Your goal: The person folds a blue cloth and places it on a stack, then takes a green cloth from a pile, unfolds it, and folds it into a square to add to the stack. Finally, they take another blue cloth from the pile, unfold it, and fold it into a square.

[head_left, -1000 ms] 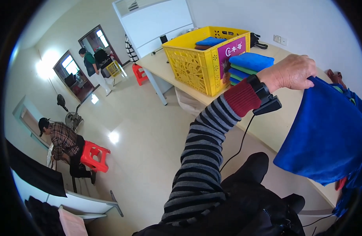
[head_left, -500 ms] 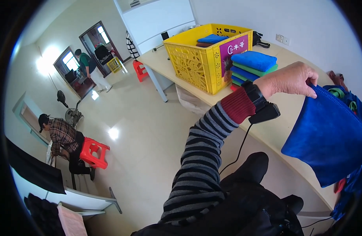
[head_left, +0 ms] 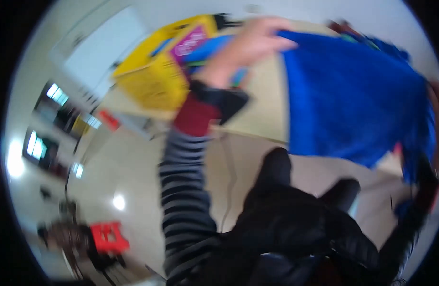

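Note:
A blue towel [head_left: 348,95] hangs spread out over the table's front edge, the picture smeared by motion. My left hand [head_left: 262,40] pinches its upper left corner. At the far right rim my right hand [head_left: 437,102] grips the towel's other upper corner; its fingers are only partly visible. Left of the towel, partly behind my left wrist, a stack of folded towels [head_left: 213,50] in blue and green sits beside a yellow plastic crate [head_left: 148,83]. Behind the towel shows part of a heap of dark, crumpled cloths [head_left: 384,47].
The pale table [head_left: 264,102] runs from the crate to the right, with my legs below its front edge. A cable [head_left: 231,176] hangs from my left wrist. At lower left, a person [head_left: 69,240] is by a red stool [head_left: 109,237]. A white board [head_left: 105,47] stands behind the table.
My view has swung right. The towel, earlier hanging from my left hand, is now spread wide, and my right hand has come into view at its other corner.

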Tool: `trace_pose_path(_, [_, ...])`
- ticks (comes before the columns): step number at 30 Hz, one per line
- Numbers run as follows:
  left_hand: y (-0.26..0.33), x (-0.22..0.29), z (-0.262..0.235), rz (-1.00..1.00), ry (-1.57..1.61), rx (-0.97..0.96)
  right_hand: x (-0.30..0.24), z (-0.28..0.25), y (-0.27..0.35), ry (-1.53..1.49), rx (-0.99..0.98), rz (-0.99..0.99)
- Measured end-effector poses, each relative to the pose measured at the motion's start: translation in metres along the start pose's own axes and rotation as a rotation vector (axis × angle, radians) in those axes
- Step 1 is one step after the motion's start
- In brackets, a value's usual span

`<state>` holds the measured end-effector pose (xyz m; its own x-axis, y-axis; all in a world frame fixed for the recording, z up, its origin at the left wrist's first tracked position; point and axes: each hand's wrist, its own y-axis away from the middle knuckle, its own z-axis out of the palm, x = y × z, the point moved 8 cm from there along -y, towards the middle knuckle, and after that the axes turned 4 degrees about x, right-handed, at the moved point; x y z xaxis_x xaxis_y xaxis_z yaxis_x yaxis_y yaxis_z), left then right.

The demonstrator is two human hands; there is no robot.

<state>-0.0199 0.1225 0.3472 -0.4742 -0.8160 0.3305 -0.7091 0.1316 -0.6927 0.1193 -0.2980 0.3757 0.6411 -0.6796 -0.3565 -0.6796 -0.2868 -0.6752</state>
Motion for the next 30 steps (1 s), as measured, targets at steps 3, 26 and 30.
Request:
trace_pose_path(3, [-0.024, -0.021, -0.014, -0.042, -0.084, 0.013, 0.028, 0.002, -0.010, -0.241, -0.037, -0.187])
trace_pose_path(26, [-0.183, -0.133, 0.094, -0.159, -0.272, 0.137, -0.052, 0.157, 0.102, -1.259, -0.399, 0.459])
trace_pose_path(30, [-0.157, -0.149, 0.209, 0.085, -0.109, 0.071, 0.006, 0.226, 0.181, -1.283, -0.337, 0.826])
